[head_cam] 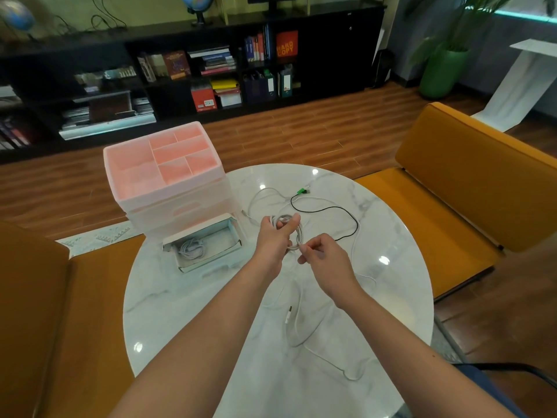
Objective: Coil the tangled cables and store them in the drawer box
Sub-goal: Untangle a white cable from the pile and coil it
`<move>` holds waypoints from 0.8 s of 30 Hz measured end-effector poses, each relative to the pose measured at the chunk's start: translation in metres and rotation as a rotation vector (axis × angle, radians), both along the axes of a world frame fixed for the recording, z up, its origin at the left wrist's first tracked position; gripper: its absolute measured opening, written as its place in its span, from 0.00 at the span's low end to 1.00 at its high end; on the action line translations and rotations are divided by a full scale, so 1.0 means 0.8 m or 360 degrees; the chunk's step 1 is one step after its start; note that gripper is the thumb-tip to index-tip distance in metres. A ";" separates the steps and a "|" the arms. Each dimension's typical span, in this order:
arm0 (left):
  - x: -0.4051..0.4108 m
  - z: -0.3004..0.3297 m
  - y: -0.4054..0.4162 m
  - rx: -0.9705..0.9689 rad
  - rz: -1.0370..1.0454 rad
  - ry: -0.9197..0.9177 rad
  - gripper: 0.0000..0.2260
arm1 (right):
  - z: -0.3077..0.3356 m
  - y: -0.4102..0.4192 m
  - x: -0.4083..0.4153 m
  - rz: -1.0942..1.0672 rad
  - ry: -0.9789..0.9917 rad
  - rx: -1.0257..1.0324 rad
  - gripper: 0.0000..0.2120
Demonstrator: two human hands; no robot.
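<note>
Above the middle of the round marble table [211, 312], a white cable [297, 233] is hanging in several thin loops. The left hand [272, 236] is gripping the coil, with the thumb pressing over its top. The right hand [324, 256] is pinching a strand at the lower side of the coil. The loose end, with its white plug [288, 315], is trailing over the near part of the table. A black cable [337, 211] with a green plug is lying on the far right. To the left, the pink drawer box [164, 173] is standing with its lowest drawer [205, 247] pulled out, and a coiled white cable [191, 247] is resting inside.
</note>
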State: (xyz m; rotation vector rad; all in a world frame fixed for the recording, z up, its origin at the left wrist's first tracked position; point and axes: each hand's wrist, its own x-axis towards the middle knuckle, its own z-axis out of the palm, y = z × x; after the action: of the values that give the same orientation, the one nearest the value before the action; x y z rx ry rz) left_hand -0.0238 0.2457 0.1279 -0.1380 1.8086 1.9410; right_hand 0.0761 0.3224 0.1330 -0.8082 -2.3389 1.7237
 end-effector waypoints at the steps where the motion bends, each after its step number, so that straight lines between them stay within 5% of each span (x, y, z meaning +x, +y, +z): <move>1: 0.000 0.000 0.000 -0.0043 -0.0001 0.0036 0.16 | -0.005 0.000 -0.004 0.0057 -0.0112 0.0043 0.05; 5: 0.006 -0.004 0.003 -0.0130 -0.0011 0.0179 0.15 | -0.008 -0.002 -0.018 0.0057 -0.0385 0.0006 0.06; 13: 0.004 0.007 0.003 0.0017 -0.0031 0.0001 0.24 | 0.000 0.003 -0.023 -0.0047 -0.0171 0.0286 0.18; 17: 0.009 0.016 0.005 -0.0005 0.0008 -0.0108 0.20 | -0.008 0.006 -0.021 -0.0026 -0.0186 0.0372 0.18; 24: 0.003 0.011 -0.022 -0.0119 -0.0433 0.0012 0.15 | -0.004 0.024 -0.024 -0.0030 -0.0240 0.0407 0.16</move>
State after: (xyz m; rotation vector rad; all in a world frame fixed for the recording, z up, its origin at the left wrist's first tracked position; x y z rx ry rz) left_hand -0.0211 0.2283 0.1367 0.0874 1.8016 1.6879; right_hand 0.0572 0.3417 0.1298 -0.9375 -2.5696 1.3605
